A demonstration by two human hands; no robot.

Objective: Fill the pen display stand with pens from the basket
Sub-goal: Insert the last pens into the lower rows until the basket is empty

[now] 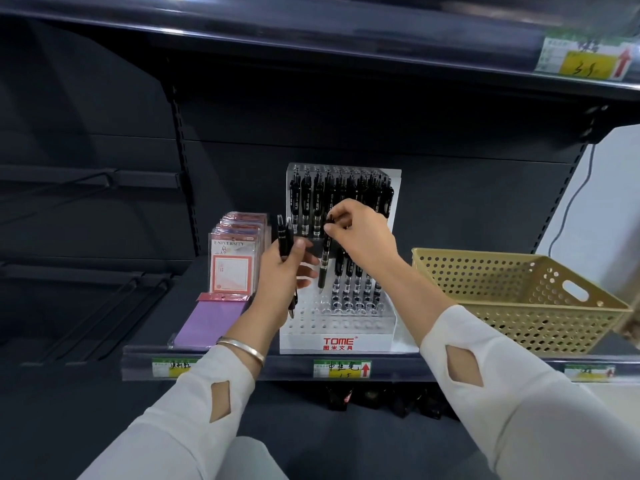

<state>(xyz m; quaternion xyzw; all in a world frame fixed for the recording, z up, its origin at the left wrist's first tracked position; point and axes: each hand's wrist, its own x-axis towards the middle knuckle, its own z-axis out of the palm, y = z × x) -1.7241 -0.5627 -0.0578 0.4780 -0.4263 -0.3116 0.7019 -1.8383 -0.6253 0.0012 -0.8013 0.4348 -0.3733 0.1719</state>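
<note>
Two white sleeves (194, 410) reach over a dark store shelf (277, 367), a metal bangle (242, 346) on the left wrist. On the shelf's front rail, a green-and-yellow price label (341, 368) sits directly below the stand (337, 341), a white tiered display marked TOME whose low front rows of holes are uncovered.

The left hand (280, 275) is curled around a few spare pens (284, 239), black and roughly upright; their caps rise above the thumb and a tip pokes out below the palm, beside the stand's left edge. The right hand (363, 233), just beside the left but not touching it, pinches the top of a single black pen (324, 265). It hangs point down with its tip above the stand's holes, not yet seated. Right of it, a lower row (356, 278) of pens stands in the stand, partly hidden by the right wrist.

To the left, packs of notepads (231, 265) stand behind a flat purple pad (211, 320). The basket (519, 306), tan and perforated, rests on the shelf just right of the stand.

Further back, a rear row (311, 202) of black pens fills the stand's upper tier. A blurred price tag (585, 60) hangs on the shelf above.
</note>
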